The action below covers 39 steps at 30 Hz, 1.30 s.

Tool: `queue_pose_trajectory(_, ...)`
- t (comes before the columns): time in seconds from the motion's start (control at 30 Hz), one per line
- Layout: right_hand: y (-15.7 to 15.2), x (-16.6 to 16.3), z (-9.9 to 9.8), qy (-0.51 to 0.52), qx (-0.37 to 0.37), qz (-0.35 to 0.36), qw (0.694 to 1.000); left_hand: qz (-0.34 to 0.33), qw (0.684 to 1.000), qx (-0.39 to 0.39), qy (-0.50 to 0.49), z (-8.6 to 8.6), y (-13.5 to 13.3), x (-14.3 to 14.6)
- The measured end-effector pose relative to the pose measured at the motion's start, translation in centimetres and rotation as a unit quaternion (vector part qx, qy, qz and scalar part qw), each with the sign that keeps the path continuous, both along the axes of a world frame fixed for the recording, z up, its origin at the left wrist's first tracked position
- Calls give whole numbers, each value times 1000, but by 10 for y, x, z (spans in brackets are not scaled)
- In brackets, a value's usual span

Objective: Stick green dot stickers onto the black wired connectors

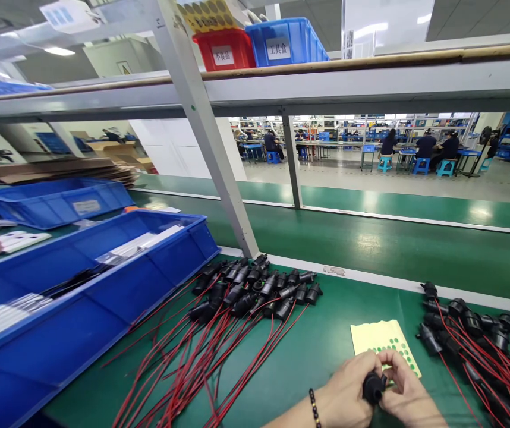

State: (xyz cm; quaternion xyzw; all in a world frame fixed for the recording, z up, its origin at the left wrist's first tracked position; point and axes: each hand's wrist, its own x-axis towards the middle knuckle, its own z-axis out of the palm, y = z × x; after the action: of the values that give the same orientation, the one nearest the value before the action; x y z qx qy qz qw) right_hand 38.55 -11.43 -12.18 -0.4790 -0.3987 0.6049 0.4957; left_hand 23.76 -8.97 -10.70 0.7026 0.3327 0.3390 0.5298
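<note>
- Green bench [326, 351] is filling the lower part of the view, with a green belt [393, 249] lying behind it beyond a white strip.
- Blue bin [81, 285] is sitting at the left of the bench, and flat packets are lying inside it.
- Shelf [326, 77] is running overhead, carrying a red box [223, 50] and a blue box [286, 41] side by side.
- Left pile [255, 288] of black sockets is lying near the middle of the bench, and its red wires are spreading toward the near left.
- Right pile [473, 333] of the same sockets is lying at the right edge, well apart from the left pile.
- Sticker sheet [380, 339] with green dots is lying between the two piles, just behind the hands.
- Left hand [348, 392] is closing around one black socket [373, 386] at the near edge of the bench; a bead bracelet [314, 407] is sitting on its wrist.
- Right hand [404, 389] is touching the same socket from the other side, its fingers curling over the top.
- People are sitting at tables far behind.
</note>
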Motion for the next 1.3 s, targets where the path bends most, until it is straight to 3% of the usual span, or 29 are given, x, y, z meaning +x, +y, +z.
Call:
queue_pose_trajectory(0.37, 0, 0, 16, 73, 74, 13, 995, -2, 981, -103, -163, 12, 0, 3)
queue_pose_trajectory(0.67, 4, -5, 7, 76, 98, 30, 992, 7, 983, -87, -164, 8, -4, 5)
queue_pose_trajectory(0.83, 4, -4, 10, 72, 92, 42, 992, -21, 985, -79, -149, 16, -2, 1)
queue_pose_trajectory(1.03, 3, 0, 12, 88, 92, 69, 989, -5, 990, -76, -117, 23, -1, -1)
queue_pose_trajectory(1.2, 2, 0, 10, 74, 68, 47, 994, -28, 995, -6, -95, 21, 2, 0)
queue_pose_trajectory(1.3, 2, -1, 8, 70, 62, 40, 995, -29, 999, 36, -12, 14, 3, -2)
